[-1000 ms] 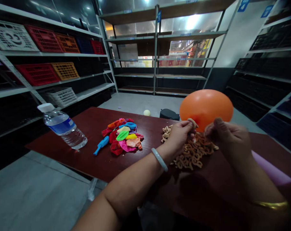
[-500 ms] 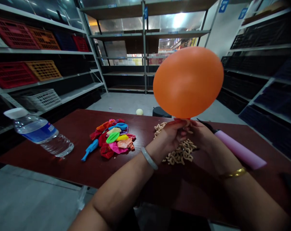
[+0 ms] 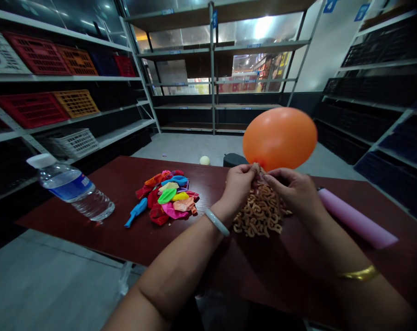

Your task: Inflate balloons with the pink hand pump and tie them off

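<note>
An inflated orange balloon floats just above my hands, over the dark red table. My left hand pinches its neck from the left, fingers closed. From the right, my right hand also grips the neck, fingers curled. Below both hands lies a heap of tan rubber bands.
A pile of limp coloured balloons and a blue one lie left of the hands. A water bottle lies at the table's left end. A pink pump rests at right. Shelving with crates lines the room.
The balloon came down from higher up and now sits lower and further right. Both hands stayed on its neck above the rubber bands.
</note>
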Action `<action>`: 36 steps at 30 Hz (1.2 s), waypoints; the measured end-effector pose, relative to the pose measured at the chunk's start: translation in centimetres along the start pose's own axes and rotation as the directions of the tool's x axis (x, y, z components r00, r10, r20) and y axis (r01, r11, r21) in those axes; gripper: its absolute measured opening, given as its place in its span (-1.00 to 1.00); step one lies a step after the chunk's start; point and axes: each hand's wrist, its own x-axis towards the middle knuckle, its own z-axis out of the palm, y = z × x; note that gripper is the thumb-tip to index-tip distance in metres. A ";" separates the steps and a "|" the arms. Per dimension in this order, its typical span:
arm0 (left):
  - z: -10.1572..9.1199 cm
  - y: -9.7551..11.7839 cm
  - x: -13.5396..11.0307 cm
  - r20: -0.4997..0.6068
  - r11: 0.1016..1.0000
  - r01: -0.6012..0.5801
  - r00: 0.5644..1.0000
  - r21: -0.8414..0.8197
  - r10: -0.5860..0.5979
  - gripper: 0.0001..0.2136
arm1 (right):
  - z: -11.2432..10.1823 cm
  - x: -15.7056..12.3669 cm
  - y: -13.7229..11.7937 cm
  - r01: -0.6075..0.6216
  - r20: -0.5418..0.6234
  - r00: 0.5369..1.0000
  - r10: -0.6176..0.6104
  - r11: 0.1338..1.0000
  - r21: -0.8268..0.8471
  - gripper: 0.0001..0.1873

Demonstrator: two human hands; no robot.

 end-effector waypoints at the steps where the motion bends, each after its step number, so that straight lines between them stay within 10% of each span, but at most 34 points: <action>1: 0.1 -0.1 -0.1 -0.011 0.999 -0.024 1.000 0.041 0.024 -0.72 | 0.1 -0.1 -0.2 0.076 -0.026 0.997 -0.079 0.993 -0.087 -0.79; 10: 0.7 -0.6 -1.2 0.055 0.942 -0.201 0.980 0.268 0.193 -0.83 | -0.5 0.0 -1.2 0.356 -0.052 0.931 -0.362 0.929 -0.100 -0.85; 19: 0.8 -0.2 -1.3 0.060 0.843 -0.303 0.949 0.444 0.309 -0.83 | -0.4 -0.4 0.4 0.078 -0.074 0.995 -0.064 0.975 0.207 -0.79; 28: 0.3 0.1 -1.1 0.235 0.570 -0.448 0.882 0.689 0.409 -0.85 | -1.8 0.2 0.1 -0.106 -0.009 0.994 0.107 0.988 0.108 -0.67; 36: 0.4 -0.8 -0.2 0.171 0.838 -0.272 0.961 0.473 0.216 -0.80 | -1.7 0.3 -0.1 0.119 -0.123 0.979 -0.163 0.945 -0.306 -0.85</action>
